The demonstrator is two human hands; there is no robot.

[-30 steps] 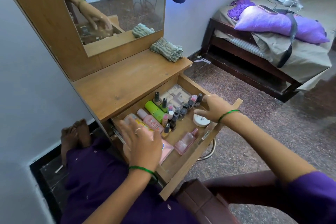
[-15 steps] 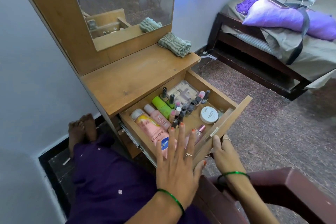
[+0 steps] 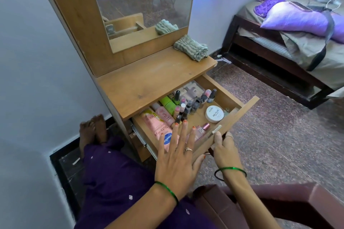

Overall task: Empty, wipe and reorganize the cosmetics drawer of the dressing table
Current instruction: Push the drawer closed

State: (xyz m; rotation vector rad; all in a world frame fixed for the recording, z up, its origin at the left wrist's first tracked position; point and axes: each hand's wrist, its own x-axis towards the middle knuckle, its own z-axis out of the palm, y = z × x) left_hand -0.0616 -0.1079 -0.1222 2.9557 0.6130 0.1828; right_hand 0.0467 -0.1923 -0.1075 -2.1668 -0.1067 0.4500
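- In the head view, the drawer [image 3: 235, 117] of the wooden dressing table [image 3: 149, 82] is seen pulled out, and it is full of cosmetics.
- The left hand [image 3: 176, 158] is held flat over the near end of the drawer, with its fingers straight and spread apart. Nothing is gripped by it.
- The right hand [image 3: 224, 149] is placed at the drawer's front panel, with the thumb on the top edge. The other fingers are hidden under the panel, so it cannot be told if they are curled round it.
- A pink tube [image 3: 155, 126] and a Vaseline bottle [image 3: 168, 138] are seen lying at the left side of the drawer, partly under the left hand.
- A green tube [image 3: 167, 104] is laid further back, and small nail polish bottles [image 3: 191, 104] are stood in a bunch in the middle.
- A round white nail polish remover tub [image 3: 214, 114] is set near the front panel, and a pink spray bottle [image 3: 202, 131] is laid beside it.
- A folded striped cloth [image 3: 191, 48] is left on the table top, under the mirror [image 3: 141, 3].
- A bed [image 3: 290, 42] is seen off to the right.
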